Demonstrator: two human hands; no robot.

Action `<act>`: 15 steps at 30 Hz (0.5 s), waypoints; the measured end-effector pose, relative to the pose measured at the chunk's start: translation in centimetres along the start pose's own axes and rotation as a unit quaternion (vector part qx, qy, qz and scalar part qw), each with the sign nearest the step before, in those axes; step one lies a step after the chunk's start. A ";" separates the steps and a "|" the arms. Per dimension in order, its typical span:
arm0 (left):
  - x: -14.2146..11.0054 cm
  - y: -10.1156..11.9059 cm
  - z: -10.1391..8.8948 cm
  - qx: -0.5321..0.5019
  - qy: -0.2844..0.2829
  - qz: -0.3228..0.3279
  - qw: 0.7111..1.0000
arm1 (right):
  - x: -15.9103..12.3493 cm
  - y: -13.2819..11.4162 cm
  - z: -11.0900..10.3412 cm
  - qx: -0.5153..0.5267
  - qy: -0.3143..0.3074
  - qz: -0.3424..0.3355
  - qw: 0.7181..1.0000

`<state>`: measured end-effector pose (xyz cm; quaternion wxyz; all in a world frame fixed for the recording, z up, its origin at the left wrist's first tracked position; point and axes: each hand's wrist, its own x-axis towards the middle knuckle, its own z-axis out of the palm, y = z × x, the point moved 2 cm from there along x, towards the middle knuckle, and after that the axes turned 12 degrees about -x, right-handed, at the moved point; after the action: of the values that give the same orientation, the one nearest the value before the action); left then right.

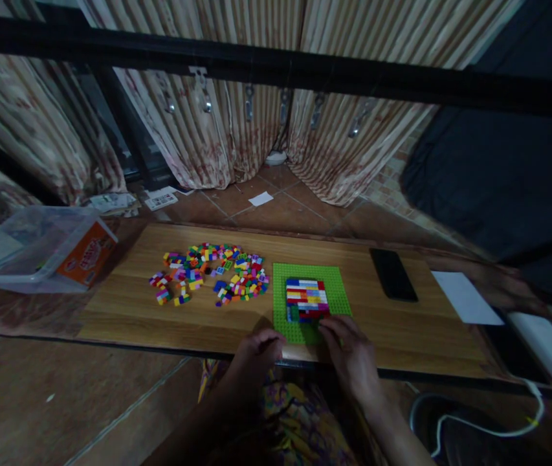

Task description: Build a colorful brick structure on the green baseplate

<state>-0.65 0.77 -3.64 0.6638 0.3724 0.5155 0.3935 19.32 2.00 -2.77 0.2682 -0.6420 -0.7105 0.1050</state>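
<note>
A person's right hand (348,349) is reaching over a green baseplate (309,270), its fingertips meeting the near right corner of a multicolored brick block (307,300). The fingers are closing in toward the thumb; whether they are pinching a brick, I cannot tell. The block is sitting on the baseplate, extending left and away from that grip. The left hand (259,353) is curling by the baseplate's near left corner, its contents hidden. Loose bricks (241,285) are lying beyond and left of it; a black phone (393,274) is lying beyond and right of the right hand. The right hand seems to be fitting or adjusting that corner; the next move calls for aligning with the studs, then pressing evenly.
</note>
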 end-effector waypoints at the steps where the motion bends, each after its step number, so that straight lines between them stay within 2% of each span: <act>1: 0.1 0.0 -0.3 0.000 0.003 0.005 1.000 | 0.3 0.5 0.1 -0.017 0.000 -0.006 1.000; 9: 0.1 -0.8 -1.7 -0.016 0.027 0.023 0.999 | 0.6 1.6 1.1 -0.076 0.017 -0.027 0.997; 15: 0.1 -0.8 -1.6 -0.039 0.024 0.001 0.999 | 1.0 1.3 0.7 -0.052 0.037 0.021 0.998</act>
<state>-2.09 0.69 -4.69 0.6650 0.3372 0.5148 0.4231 20.01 3.31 -3.71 0.2588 -0.6733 -0.6909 0.0495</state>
